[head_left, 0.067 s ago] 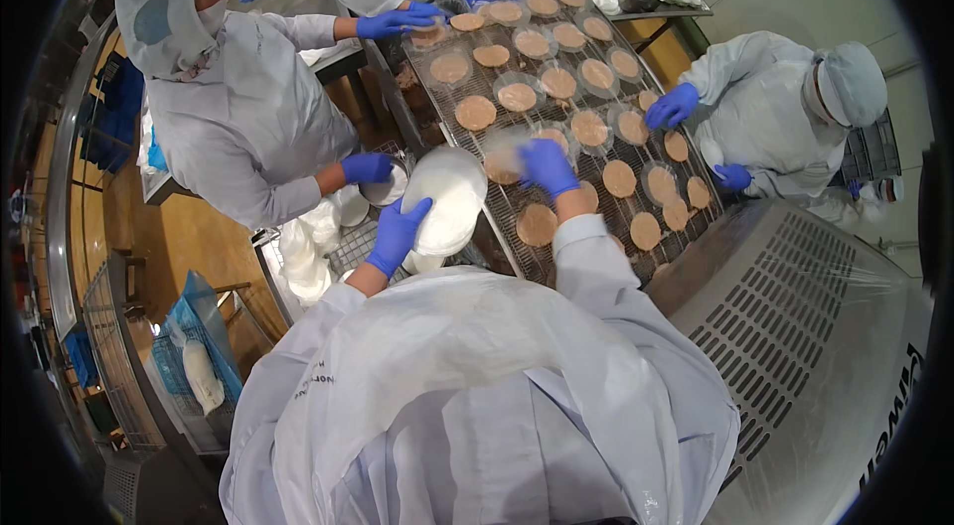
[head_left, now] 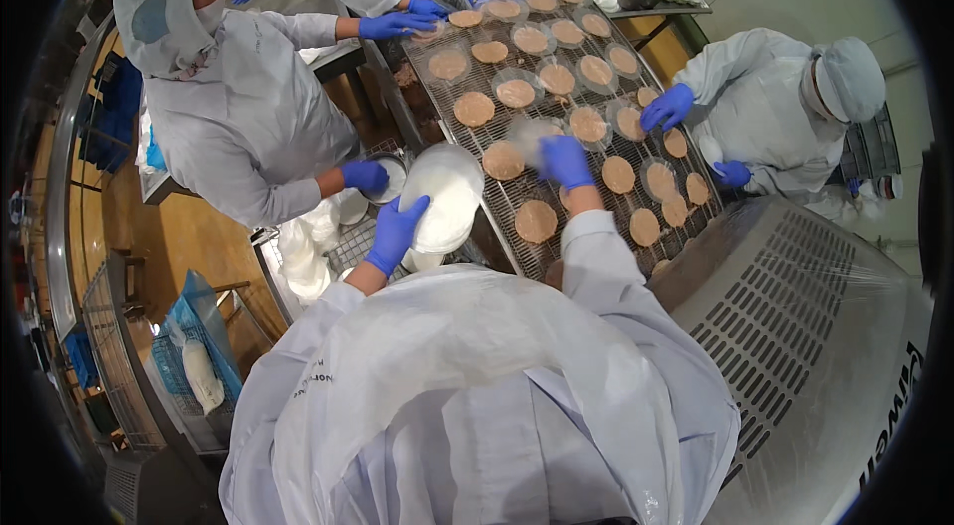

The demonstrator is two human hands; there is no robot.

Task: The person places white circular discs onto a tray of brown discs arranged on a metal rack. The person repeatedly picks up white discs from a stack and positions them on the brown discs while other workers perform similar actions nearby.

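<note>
My gloved left hand point(head_left: 397, 232) grips a stack of thin round white film sheets point(head_left: 447, 202) left of the conveyor. Over the wire-mesh belt point(head_left: 586, 219), my gloved right hand point(head_left: 566, 162) pinches one translucent round film sheet point(head_left: 530, 136), smeared by motion. Beside that sheet lies a bare round pinkish patty point(head_left: 503, 160), with another patty point(head_left: 537, 221) nearer me. Farther up the belt, several patties have clear round sheets under or around them, such as one patty point(head_left: 556, 80). Part of the belt is hidden under my right hand and sleeve.
On the left a co-worker point(head_left: 243, 108) in white reaches to the belt and holds a round white item. Another co-worker point(head_left: 775, 108) works at the right edge; others stand at the far end. A slotted metal machine housing point(head_left: 795, 326) borders the belt. White bundles point(head_left: 303, 262) lie left.
My right hand has moved slightly right with the film sheet, uncovering more of the patty at the left. The patties have shifted a little away from me. My left hand barely moves.
</note>
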